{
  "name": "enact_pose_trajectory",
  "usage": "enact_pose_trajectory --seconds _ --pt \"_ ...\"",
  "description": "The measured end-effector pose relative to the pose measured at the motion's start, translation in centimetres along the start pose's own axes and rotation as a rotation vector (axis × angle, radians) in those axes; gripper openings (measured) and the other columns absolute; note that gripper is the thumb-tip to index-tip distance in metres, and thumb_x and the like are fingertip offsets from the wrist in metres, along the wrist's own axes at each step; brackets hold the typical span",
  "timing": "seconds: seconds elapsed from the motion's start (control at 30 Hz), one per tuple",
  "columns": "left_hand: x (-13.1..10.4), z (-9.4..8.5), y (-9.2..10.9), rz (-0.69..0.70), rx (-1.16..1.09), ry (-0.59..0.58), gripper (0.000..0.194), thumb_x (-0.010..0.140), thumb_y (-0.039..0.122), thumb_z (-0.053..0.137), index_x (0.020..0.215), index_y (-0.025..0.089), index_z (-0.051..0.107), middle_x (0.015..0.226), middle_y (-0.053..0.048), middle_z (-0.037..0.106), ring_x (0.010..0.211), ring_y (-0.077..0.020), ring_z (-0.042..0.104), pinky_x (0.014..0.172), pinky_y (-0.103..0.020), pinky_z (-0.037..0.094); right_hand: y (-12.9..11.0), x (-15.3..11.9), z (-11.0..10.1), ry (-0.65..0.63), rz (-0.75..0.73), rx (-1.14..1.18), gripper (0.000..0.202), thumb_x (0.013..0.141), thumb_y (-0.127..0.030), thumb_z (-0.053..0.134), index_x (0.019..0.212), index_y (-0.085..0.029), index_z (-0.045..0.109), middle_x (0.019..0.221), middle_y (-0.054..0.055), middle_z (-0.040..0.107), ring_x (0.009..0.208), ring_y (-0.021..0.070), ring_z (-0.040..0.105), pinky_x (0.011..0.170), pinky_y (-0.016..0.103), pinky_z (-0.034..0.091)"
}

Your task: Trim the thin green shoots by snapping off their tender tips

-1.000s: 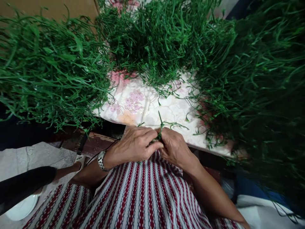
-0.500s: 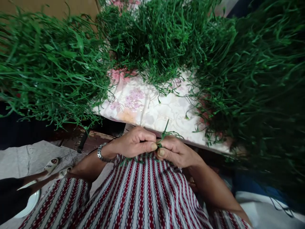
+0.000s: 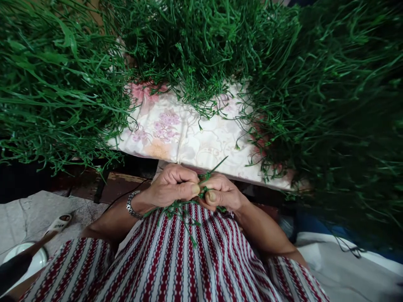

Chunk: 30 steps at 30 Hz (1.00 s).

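Note:
My left hand [image 3: 176, 186], with a metal-link bracelet at the wrist, pinches thin green stems between thumb and forefinger. Thumb to thumb with it, in front of my lap, my right hand [image 3: 222, 192] is closed on the same stems. One pointed stem [image 3: 218, 165] sticks up between the two hands toward the table. Branching bits of the green stems [image 3: 182, 212] hang below my left hand against the striped cloth. Where the stems meet is hidden by my fingers.
Heaped green stems cover the left [image 3: 59, 96], back [image 3: 201, 42] and right [image 3: 315, 105] of a table with a flowered white cover [image 3: 201, 142]. A person's leg and sandal [image 3: 59, 223] and a white round dish [image 3: 37, 259] are at lower left.
My hands stay pinched together. The upright stem now leans farther right, and more green stems hang below my left hand. The whole view has shifted slightly.

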State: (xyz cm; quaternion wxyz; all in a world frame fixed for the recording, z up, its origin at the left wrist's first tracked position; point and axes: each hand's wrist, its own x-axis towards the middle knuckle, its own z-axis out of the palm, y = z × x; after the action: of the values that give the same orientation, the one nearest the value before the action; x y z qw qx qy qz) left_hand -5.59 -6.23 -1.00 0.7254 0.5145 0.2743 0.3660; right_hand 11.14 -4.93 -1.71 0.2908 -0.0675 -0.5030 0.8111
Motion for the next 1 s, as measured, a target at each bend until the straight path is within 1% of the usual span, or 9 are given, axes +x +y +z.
enact_pose_trajectory --seconds 0.13,0.4,0.47,0.53,0.6,0.7,0.83,0.93,1.0 --pt "0.0 0.4 -0.1 0.041 -0.062 0.011 0.035 0.080 0.029 0.056 0.051 0.014 0.044 0.046 0.004 0.036 0.043 -0.0045 0.027 0.040 -0.020 0.021 0.5 -0.1 0.0 0.006 -0.059 0.089 0.034 0.087 -0.026 0.051 0.056 -0.013 0.044 0.047 -0.004 0.038 0.039 0.0031 0.032 0.040 0.019 0.023" --pt "0.1 1.0 0.5 0.027 -0.103 0.040 0.038 0.077 0.031 0.060 0.047 0.014 0.043 0.043 0.003 0.035 0.039 -0.0040 0.027 0.037 -0.020 0.020 1.2 0.0 0.5 0.034 -0.082 0.146 0.034 0.086 -0.026 0.051 0.055 -0.015 0.042 0.044 -0.004 0.038 0.036 0.0038 0.033 0.037 0.018 0.024" --pt "-0.1 0.9 0.9 0.002 -0.230 0.069 0.033 0.075 0.030 0.062 0.048 0.015 0.048 0.041 0.005 0.031 0.036 -0.0041 0.026 0.035 -0.019 0.021 0.9 0.0 0.2 0.009 -0.186 0.218 0.036 0.087 -0.025 0.049 0.053 -0.017 0.038 0.042 -0.007 0.033 0.033 0.0033 0.032 0.036 0.017 0.026" --pt "-0.3 0.7 1.3 0.044 -0.397 0.167 0.026 0.074 0.030 0.062 0.053 0.017 0.054 0.040 0.006 0.026 0.034 -0.0044 0.024 0.033 -0.019 0.022 0.2 -0.1 -0.2 -0.046 -0.367 0.279 0.041 0.088 -0.030 0.046 0.051 -0.019 0.033 0.038 -0.009 0.027 0.029 0.0027 0.031 0.036 0.016 0.029" --pt "-0.4 0.4 1.7 0.098 -0.438 0.246 0.022 0.075 0.030 0.063 0.057 0.017 0.058 0.040 0.006 0.027 0.034 -0.0054 0.029 0.034 -0.019 0.025 -0.6 -0.3 -0.5 -0.028 -0.423 0.171 0.043 0.088 -0.035 0.045 0.050 -0.019 0.034 0.037 -0.008 0.028 0.030 0.0036 0.034 0.038 0.017 0.033" --pt "0.0 0.0 2.0 0.102 -0.237 0.262 0.025 0.076 0.030 0.064 0.056 0.015 0.059 0.045 0.001 0.043 0.042 -0.0090 0.045 0.042 -0.023 0.034 -1.5 -0.9 -0.6 0.170 -0.247 -0.167 0.032 0.087 -0.033 0.050 0.059 -0.017 0.049 0.049 -0.002 0.046 0.045 0.0083 0.048 0.047 0.022 0.040" --pt "1.3 -0.3 1.8 0.065 -0.167 0.418 0.026 0.080 0.030 0.061 0.059 0.015 0.060 0.049 0.001 0.049 0.050 -0.0107 0.054 0.053 -0.024 0.043 -2.3 -1.8 -0.5 0.474 -0.226 -0.477 0.019 0.089 -0.027 0.046 0.081 -0.015 0.059 0.072 0.005 0.060 0.067 0.0148 0.059 0.062 0.030 0.048" --pt "2.4 -0.2 1.3 -0.005 -0.213 0.467 0.022 0.077 0.032 0.064 0.064 0.014 0.063 0.055 0.000 0.057 0.053 -0.0108 0.056 0.055 -0.023 0.045 -3.2 -2.3 -0.3 0.653 -0.195 -0.760 0.017 0.090 -0.022 0.045 0.092 -0.017 0.061 0.074 0.004 0.061 0.064 0.0125 0.058 0.059 0.026 0.046" --pt "3.0 0.1 1.0 0.003 -0.229 0.474 0.022 0.075 0.034 0.065 0.066 0.014 0.065 0.061 -0.001 0.061 0.057 -0.0110 0.057 0.057 -0.023 0.046 -3.8 -2.3 0.0 0.716 -0.203 -0.933 0.018 0.090 -0.021 0.046 0.096 -0.018 0.062 0.070 0.001 0.060 0.059 0.0104 0.055 0.055 0.023 0.043"
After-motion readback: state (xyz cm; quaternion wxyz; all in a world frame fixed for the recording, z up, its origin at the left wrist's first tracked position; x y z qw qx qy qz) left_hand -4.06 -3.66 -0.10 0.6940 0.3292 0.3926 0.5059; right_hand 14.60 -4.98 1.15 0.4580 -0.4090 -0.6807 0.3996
